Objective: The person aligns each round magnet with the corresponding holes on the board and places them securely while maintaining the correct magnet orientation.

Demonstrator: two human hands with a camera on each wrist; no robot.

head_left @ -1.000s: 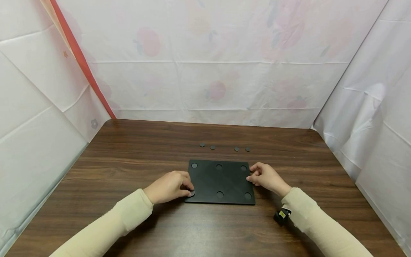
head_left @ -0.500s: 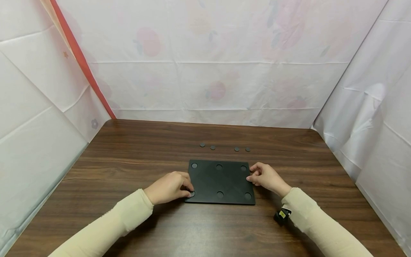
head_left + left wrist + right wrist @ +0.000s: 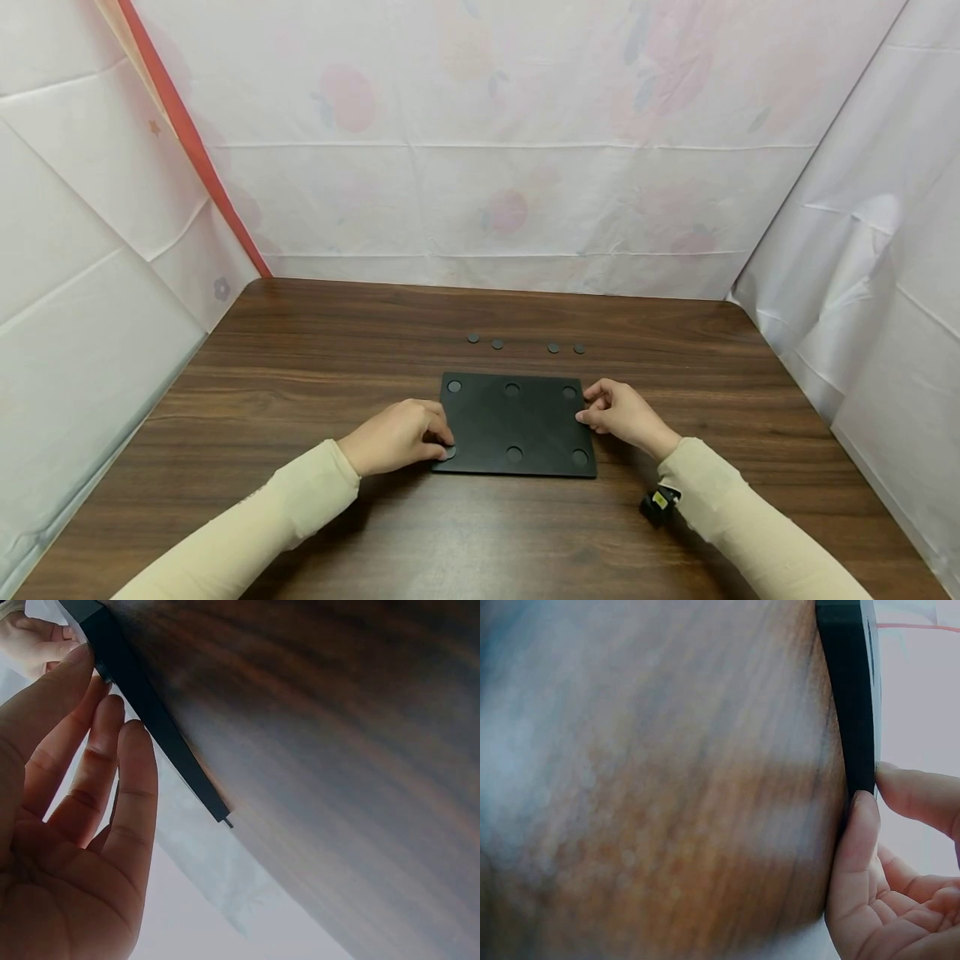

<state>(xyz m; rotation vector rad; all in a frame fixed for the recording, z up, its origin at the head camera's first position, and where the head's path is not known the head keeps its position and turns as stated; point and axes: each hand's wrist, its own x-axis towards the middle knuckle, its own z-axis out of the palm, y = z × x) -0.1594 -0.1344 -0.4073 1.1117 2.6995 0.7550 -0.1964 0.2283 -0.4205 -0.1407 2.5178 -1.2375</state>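
A flat black rectangular board (image 3: pixel 517 423) with round recesses lies on the table. At its near left corner, my left hand (image 3: pixel 397 435) pinches a small dark disc (image 3: pixel 451 452) at the recess, thumb and index fingertips right on it. In the left wrist view the left thumb (image 3: pixel 64 679) comes over the board's edge, the other fingers curling beside it. On the opposite side, my right hand (image 3: pixel 622 415) grips the board's right edge, thumb over the top and index finger against the side. Another disc (image 3: pixel 454 387) fills the far left recess.
Beyond the board, loose dark discs lie in two pairs, the left pair including one disc (image 3: pixel 473 338) and the right pair another (image 3: pixel 552 348). The wooden table (image 3: pixel 337 333) ends at a pale patterned curtain (image 3: pixel 450 192). A small black device (image 3: pixel 658 505) hangs at the right wrist.
Almost nothing moves. The disc under the left fingers looks flatter in its recess than a second ago; both hands and the board keep their places.
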